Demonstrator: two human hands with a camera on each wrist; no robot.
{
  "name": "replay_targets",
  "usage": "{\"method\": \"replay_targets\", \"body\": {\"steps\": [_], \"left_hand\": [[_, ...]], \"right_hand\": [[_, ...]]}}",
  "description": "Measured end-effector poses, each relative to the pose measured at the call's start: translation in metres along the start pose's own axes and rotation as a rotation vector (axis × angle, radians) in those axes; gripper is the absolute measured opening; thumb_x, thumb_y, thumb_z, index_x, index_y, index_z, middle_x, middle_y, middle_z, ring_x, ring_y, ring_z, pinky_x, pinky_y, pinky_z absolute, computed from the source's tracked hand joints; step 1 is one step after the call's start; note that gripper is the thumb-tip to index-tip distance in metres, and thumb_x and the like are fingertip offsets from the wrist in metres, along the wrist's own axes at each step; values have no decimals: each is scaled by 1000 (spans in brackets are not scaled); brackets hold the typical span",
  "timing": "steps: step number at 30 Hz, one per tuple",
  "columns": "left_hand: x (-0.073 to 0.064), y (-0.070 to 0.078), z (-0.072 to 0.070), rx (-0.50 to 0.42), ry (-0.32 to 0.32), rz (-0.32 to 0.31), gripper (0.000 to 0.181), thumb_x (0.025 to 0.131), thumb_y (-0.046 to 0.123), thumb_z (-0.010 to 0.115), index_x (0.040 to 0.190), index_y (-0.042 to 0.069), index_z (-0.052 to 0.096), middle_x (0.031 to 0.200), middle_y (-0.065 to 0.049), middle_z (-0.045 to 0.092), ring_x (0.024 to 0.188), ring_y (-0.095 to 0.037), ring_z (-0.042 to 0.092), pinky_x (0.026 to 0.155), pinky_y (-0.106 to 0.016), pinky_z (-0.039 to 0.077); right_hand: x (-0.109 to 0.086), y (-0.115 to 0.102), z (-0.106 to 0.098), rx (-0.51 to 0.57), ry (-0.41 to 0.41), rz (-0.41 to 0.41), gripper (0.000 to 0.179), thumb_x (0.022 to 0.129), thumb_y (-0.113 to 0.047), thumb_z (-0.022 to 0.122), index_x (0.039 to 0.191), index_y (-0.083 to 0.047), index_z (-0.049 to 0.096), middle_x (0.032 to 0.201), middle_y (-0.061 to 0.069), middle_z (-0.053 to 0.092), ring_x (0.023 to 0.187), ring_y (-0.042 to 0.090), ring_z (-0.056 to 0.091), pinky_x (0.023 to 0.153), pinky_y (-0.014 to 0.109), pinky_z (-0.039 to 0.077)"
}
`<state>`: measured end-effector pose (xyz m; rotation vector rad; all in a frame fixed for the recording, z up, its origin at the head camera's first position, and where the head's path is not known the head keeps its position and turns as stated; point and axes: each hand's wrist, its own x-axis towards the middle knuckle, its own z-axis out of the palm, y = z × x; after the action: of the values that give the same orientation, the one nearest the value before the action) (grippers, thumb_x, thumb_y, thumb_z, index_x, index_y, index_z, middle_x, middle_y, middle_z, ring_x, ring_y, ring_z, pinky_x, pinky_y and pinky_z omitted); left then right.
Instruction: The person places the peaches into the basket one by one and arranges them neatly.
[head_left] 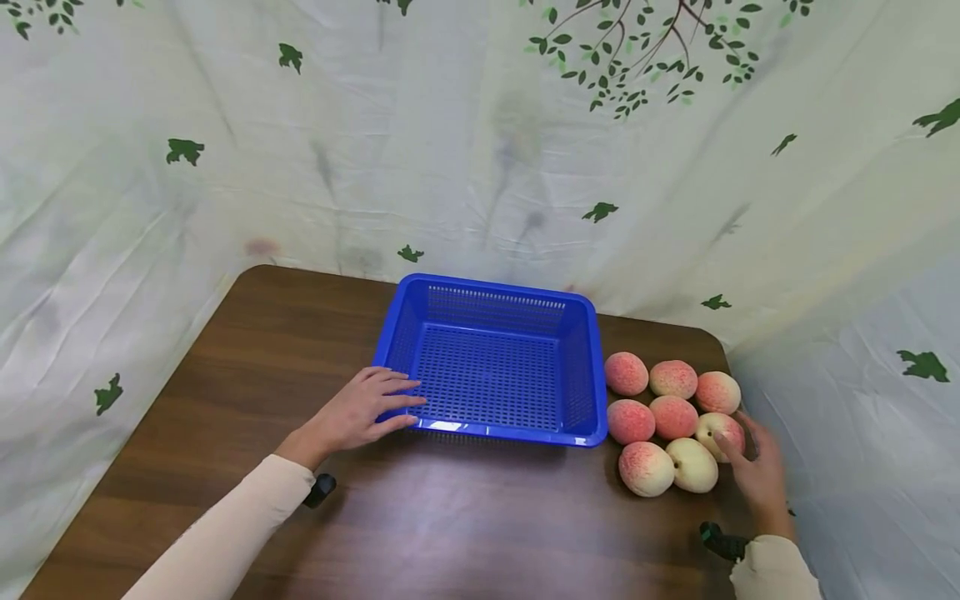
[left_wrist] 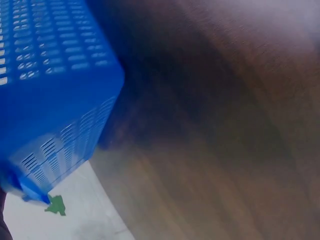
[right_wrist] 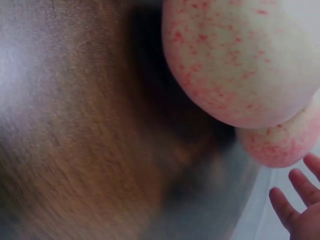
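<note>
A blue plastic basket (head_left: pixel 487 433) with a perforated floor and walls stands upright near the back of the table, nothing inside it. My left hand (head_left: pixel 367 410) lies over its front left corner, fingers straight and spread across the rim. The left wrist view shows the basket's side (left_wrist: pixel 65 145) close up. Several peaches, red to cream, sit in rows right of the basket. At the rows' right end my right hand (head_left: pixel 761 467) reaches around a cream and red peach (head_left: pixel 716 435), thumb overlapping it. In the right wrist view its fingers (right_wrist: pixel 304 186) are spread beside a peach (right_wrist: pixel 280 145).
The brown wooden table (head_left: pixel 480 517) has rounded back corners and ends just beyond the right-hand peaches. A pale curtain (head_left: pixel 450 167) with leaf prints hangs behind and on both sides. A cream peach (head_left: pixel 694 465) and a red-cream one (head_left: pixel 647 468) form the front row.
</note>
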<state>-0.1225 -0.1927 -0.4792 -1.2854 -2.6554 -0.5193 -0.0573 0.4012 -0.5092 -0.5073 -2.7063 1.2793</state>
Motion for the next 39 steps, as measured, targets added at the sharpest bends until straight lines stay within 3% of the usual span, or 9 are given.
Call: {"method": "replay_targets", "body": {"steps": [6, 12, 16, 20, 24, 27, 31, 39], "left_hand": [[-6, 1, 10, 18, 98, 74, 31, 91, 36, 63, 114, 18, 72, 115, -6, 69, 110, -28, 59, 94, -49, 41], [-11, 0, 19, 44, 218, 172, 39, 101, 39, 45, 110, 13, 73, 105, -2, 71, 98, -24, 62, 87, -45, 43], [-12, 0, 23, 59, 270, 218, 44, 104, 37, 37, 111, 12, 72, 100, 0, 71, 93, -22, 62, 84, -43, 44], [-13, 2, 25, 79, 287, 231, 46, 105, 35, 34, 111, 12, 72, 94, 0, 69, 89, -21, 60, 82, -42, 45], [-15, 4, 27, 125, 279, 226, 49, 106, 34, 29, 111, 11, 72, 92, -1, 65, 88, -22, 59, 80, -42, 46], [-17, 5, 30, 145, 277, 225, 49, 107, 32, 27, 112, 10, 70, 93, -2, 63, 87, -21, 59, 79, -41, 46], [-18, 5, 35, 130, 295, 220, 47, 107, 29, 28, 113, 8, 69, 94, -1, 62, 85, -20, 57, 78, -39, 46], [-18, 4, 35, 81, 300, 209, 44, 106, 27, 29, 113, 7, 68, 95, -1, 62, 86, -20, 55, 78, -38, 43]], "right_hand": [[-1, 8, 6, 16, -8, 112, 69, 96, -33, 57, 150, -3, 26, 147, 27, 35, 130, 41, 36, 101, 57, 31], [-1, 11, 12, 19, 21, 219, 73, 95, -40, 57, 152, -9, 24, 144, 25, 40, 122, 34, 39, 89, 38, 36], [-1, 10, 14, 29, 35, 244, 75, 94, -41, 58, 153, -11, 23, 143, 25, 40, 119, 31, 38, 86, 34, 35], [-2, 10, 15, 47, 46, 256, 78, 93, -41, 60, 153, -12, 21, 146, 24, 37, 119, 30, 38, 88, 34, 35], [-1, 11, 17, 55, 54, 243, 81, 92, -40, 62, 154, -10, 19, 149, 25, 32, 124, 34, 37, 97, 45, 35], [0, 13, 19, 60, 67, 222, 81, 92, -36, 64, 153, -8, 19, 150, 25, 32, 123, 33, 37, 97, 41, 35], [1, 15, 21, 61, 80, 210, 80, 92, -34, 65, 153, -8, 21, 149, 23, 33, 120, 30, 37, 91, 31, 35], [1, 16, 25, 82, 126, 243, 80, 91, -36, 66, 153, -12, 22, 149, 22, 34, 120, 30, 38, 94, 38, 34]]}}
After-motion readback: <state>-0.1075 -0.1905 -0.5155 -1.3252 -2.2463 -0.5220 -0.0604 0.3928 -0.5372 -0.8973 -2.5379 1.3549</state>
